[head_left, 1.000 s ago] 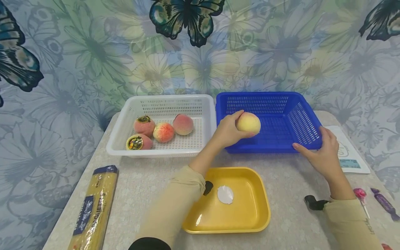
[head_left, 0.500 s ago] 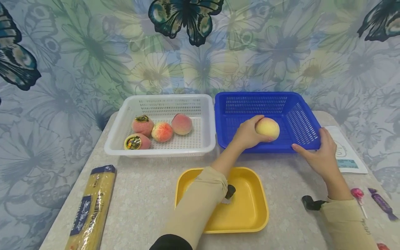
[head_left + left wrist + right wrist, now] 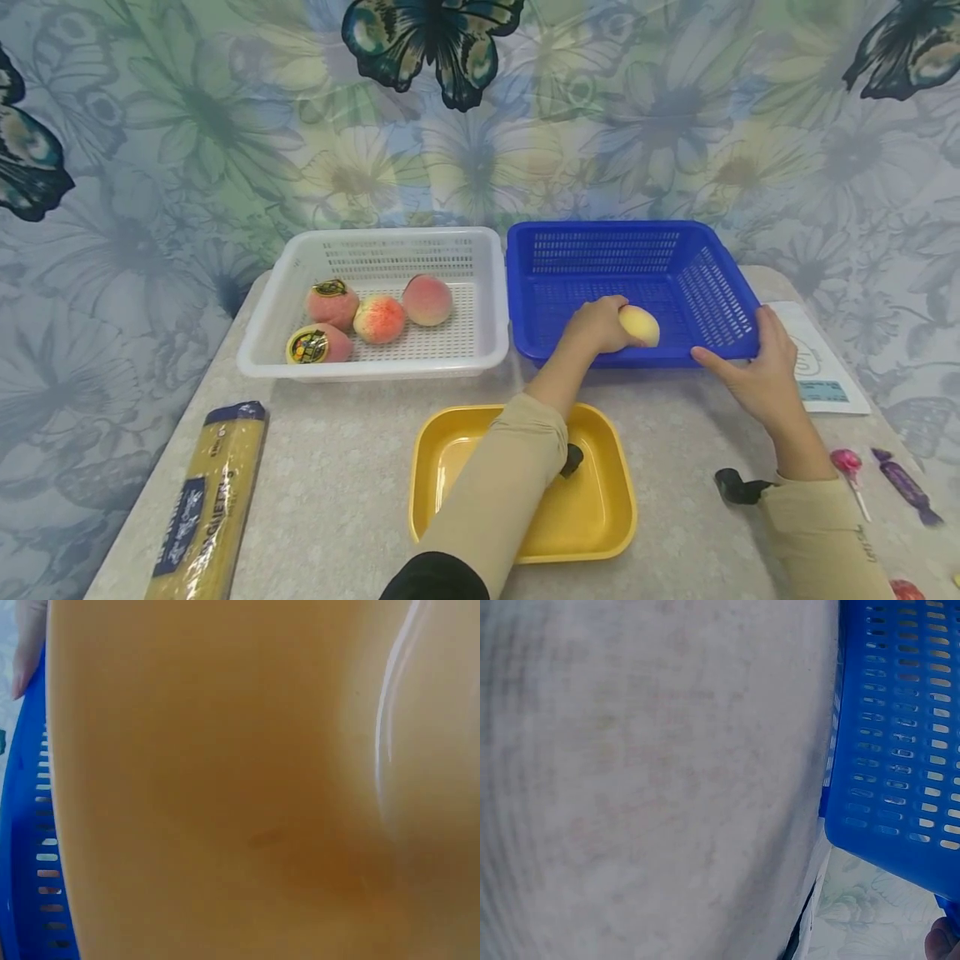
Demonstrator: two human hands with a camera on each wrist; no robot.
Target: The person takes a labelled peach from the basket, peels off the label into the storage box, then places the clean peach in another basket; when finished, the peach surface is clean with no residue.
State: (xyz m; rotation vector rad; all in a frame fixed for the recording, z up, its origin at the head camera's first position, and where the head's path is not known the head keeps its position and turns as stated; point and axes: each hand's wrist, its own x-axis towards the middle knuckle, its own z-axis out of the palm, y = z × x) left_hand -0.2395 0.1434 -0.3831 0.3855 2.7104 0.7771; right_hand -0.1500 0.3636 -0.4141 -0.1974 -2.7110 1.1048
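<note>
Left hand [image 3: 597, 325] — fingers clamped on pale-yellow peach [image 3: 642, 327], low inside blue basket [image 3: 555, 292], right of frame centre. Right hand [image 3: 761, 375] — gripping basket's lower-right corner (thumb spread from fingers).

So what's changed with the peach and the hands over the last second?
The left hand carried the yellow peach rightward and down into the blue basket, without letting go. The right hand stays on that basket's corner; the four peaches stay in the white basket.
</note>
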